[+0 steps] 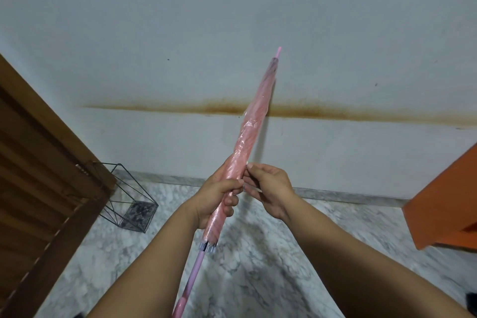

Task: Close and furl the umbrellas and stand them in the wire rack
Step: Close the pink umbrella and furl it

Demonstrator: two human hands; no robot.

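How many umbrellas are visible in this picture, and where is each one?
1. The pink umbrella, closed, is held in both hands in front of the wall, tip pointing up. The wire rack on the floor holds none. Others may be out of view.

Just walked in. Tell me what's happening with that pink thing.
A person is furling a pink umbrella, already closed and held tip-up toward the wall. The left hand grips the folded canopy near its lower end, while the right hand pinches what looks like its strap beside it. The wire rack stands on the marble floor at the left with no umbrella in it.
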